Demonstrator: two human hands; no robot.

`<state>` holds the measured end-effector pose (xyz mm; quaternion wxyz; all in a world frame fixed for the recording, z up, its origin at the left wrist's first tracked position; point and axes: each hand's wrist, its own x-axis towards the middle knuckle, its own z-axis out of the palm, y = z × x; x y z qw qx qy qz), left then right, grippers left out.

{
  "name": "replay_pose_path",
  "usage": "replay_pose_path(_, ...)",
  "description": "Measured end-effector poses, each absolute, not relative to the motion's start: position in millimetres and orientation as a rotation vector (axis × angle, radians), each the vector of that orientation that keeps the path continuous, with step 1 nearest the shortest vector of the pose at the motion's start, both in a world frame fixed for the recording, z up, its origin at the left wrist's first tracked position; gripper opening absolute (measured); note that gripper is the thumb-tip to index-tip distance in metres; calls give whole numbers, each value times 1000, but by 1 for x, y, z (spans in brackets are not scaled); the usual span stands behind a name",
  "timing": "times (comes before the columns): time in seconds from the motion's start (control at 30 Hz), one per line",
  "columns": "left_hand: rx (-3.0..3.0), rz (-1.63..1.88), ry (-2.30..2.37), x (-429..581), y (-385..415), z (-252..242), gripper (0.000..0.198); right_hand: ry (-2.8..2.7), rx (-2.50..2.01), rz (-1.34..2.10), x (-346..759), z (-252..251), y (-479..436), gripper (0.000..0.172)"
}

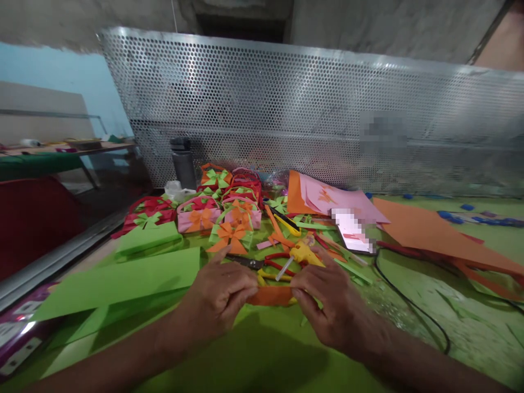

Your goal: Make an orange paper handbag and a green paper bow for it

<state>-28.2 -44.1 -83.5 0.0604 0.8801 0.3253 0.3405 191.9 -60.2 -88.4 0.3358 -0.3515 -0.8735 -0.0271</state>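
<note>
Between my two hands an orange paper strip (272,296) is stretched level, just above the green tabletop. My left hand (223,292) pinches its left end between thumb and fingers. The right end is pinched the same way by my right hand (325,295). Right behind the strip lie scissors (249,262) with dark blades and red and yellow handles. Beside them, close to my right fingers, is a yellow glue gun (305,253) with a clear glue stick (284,269) near it. A yellow and black cutter (289,224) rests farther back.
Small paper baskets with bows (200,218) crowd the back left, near a dark bottle (184,164). Green paper sheets (135,281) lie left. Pink sheets (339,194), a lit phone (352,232), orange paper (434,234) and a black cable (413,305) lie right. A perforated metal panel (262,109) stands behind.
</note>
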Motion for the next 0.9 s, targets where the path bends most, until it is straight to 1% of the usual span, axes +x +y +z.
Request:
replay_pose_path(0.23, 2587, 945, 1013, -29, -43, -84, 16, -2274, -923, -50, 192, -87, -57, 17)
replay_pose_path(0.37, 2387, 884, 1133, -29, -43, -77, 22, -2224, -903, -24, 194, -89, -54, 9)
replay_pose_path(0.47, 2140, 809, 1158, -30, -42, -71, 24, -2165, -924, 39, 195, -90, -54, 27)
replay_pose_path(0.53, 1999, 789, 1139, -30, -42, -68, 25, -2137, -962, 139, 195, -91, -54, 32)
replay_pose_path(0.63, 1832, 757, 1121, -29, -41, -67, 28, -2104, -967, 286, 195, -89, -55, 36)
replay_pose_path(0.77, 1703, 726, 1110, -29, -38, -68, 30, -2076, -898, 497, 196, -87, -54, 37)
replay_pose_path(0.9, 1638, 733, 1074, -30, -36, -72, 31, -2017, -894, 592, 195, -86, -53, 39)
